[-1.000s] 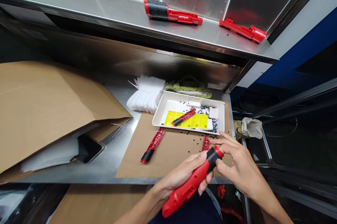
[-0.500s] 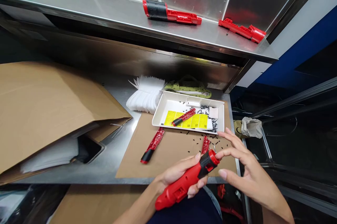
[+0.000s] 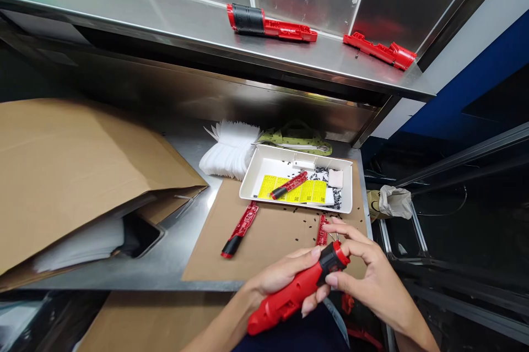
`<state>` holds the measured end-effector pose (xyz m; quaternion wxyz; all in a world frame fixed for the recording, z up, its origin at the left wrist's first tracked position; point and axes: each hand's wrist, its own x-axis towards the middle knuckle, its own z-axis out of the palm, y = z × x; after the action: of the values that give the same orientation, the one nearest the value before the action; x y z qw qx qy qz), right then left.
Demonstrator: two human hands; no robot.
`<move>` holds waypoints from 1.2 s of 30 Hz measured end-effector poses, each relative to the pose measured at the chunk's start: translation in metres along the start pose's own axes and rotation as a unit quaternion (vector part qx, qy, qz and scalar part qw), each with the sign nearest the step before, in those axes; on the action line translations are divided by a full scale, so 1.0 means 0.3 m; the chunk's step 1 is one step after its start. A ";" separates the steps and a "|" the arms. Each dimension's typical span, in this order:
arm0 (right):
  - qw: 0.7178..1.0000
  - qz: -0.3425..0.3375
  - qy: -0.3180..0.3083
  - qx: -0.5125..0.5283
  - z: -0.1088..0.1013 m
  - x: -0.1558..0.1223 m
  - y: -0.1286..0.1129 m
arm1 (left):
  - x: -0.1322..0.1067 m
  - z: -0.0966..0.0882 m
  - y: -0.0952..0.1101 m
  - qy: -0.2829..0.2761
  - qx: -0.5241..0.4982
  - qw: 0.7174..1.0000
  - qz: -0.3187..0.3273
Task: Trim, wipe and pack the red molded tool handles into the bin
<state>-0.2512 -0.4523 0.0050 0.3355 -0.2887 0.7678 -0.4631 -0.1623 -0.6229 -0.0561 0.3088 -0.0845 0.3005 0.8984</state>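
A red plastic tool housing (image 3: 281,299) with a black band and red rim at its upper end lies slanted in my left hand (image 3: 285,275), whose fingers wrap round its middle. My right hand (image 3: 367,264) has its thumb and a finger closed on the black end, with the other fingers bent above it. Just beyond, a red half-shell (image 3: 322,226) lies on the cardboard sheet (image 3: 206,264), partly hidden by my right hand. To the left lies a red and black half-shell (image 3: 240,229), open side up.
A white tray (image 3: 253,173) holds yellow labels, a red and black half-shell (image 3: 289,184) and small black pieces. A stack of white foam sheets (image 3: 231,151) stands beside it. A large cardboard box (image 3: 82,159) is at left. Two red housing parts (image 3: 289,31) rest on the metal shelf.
My right hand has moved left and closed its thumb and finger on the housing's black end. The housing has turned slightly in my left hand.
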 end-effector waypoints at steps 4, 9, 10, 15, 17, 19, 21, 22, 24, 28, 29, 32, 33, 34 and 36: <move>0.997 -0.005 0.048 0.057 0.019 0.001 0.019 | 0.005 0.005 0.000 0.018 -0.012 1.000 0.010; 0.990 -0.004 0.097 0.099 0.043 0.011 0.042 | 0.013 0.008 0.003 0.052 -0.020 0.998 -0.003; 0.989 -0.003 0.106 0.100 0.044 0.012 0.046 | 0.014 0.008 0.004 0.055 -0.018 0.998 -0.001; 0.989 -0.014 0.015 0.147 0.020 0.019 0.064 | 0.013 0.011 0.011 0.048 -0.005 0.999 -0.006; 0.986 -0.026 -0.042 0.161 0.010 0.025 0.073 | 0.012 0.011 0.010 0.044 -0.006 0.999 -0.012; 0.984 -0.034 -0.058 0.167 0.005 0.036 0.085 | 0.015 0.010 0.005 0.050 -0.009 0.999 -0.008; 0.981 -0.038 -0.056 0.180 0.005 0.049 0.099 | 0.019 0.009 0.000 0.063 -0.011 0.998 0.002; 0.979 -0.038 -0.059 0.190 0.004 0.056 0.105 | 0.020 0.009 -0.001 0.070 -0.013 0.997 0.007; 0.973 -0.034 -0.071 0.216 -0.001 0.066 0.117 | 0.021 0.007 0.002 0.081 -0.022 0.996 0.007; 0.958 -0.034 -0.112 0.262 -0.040 0.070 0.133 | 0.020 -0.009 0.012 0.070 -0.054 0.996 -0.025; 0.956 -0.035 -0.122 0.265 -0.053 0.067 0.136 | 0.022 -0.019 0.012 0.055 -0.064 0.996 -0.037; 0.962 -0.037 -0.099 0.251 -0.084 0.061 0.143 | 0.036 -0.056 0.000 0.007 -0.098 0.992 -0.080; 0.967 -0.039 -0.079 0.241 -0.088 0.061 0.144 | 0.043 -0.069 -0.006 -0.002 -0.110 0.990 -0.092; 0.971 -0.042 -0.062 0.229 -0.088 0.063 0.145 | 0.049 -0.080 -0.010 -0.007 -0.120 0.988 -0.100; 0.979 -0.048 -0.050 0.189 -0.075 0.072 0.148 | 0.058 -0.097 -0.012 -0.017 -0.139 0.984 -0.108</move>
<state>-0.2879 -0.4388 -0.0328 0.3994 -0.2795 0.6336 -0.6007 -0.1749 -0.6290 -0.0872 0.3939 -0.1435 0.1571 0.8942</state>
